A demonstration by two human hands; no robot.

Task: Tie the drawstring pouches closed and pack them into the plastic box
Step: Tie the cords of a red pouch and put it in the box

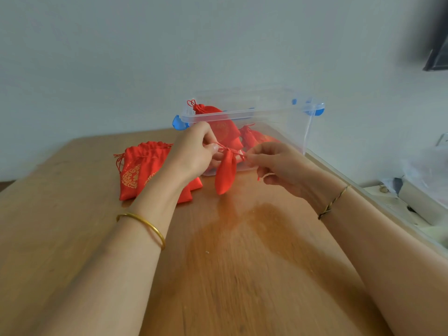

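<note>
Left hand [194, 151] and right hand [274, 161] each pinch an end of the thin red drawstring [228, 149], the small red satin pouch [226, 174] dangling above the wooden table [242, 263]. Pull evenly outward to cinch it, then knot; the clear plastic box [286, 117] waits just behind.

Glossy red satin pouch [226, 173], clear smooth plastic box [278, 117], glossy wooden table [242, 263].

L hand [194, 151] & R hand [274, 163] raised close together, forearms converging — fingers [213, 148] of both pinching drawstring [224, 147].
</note>
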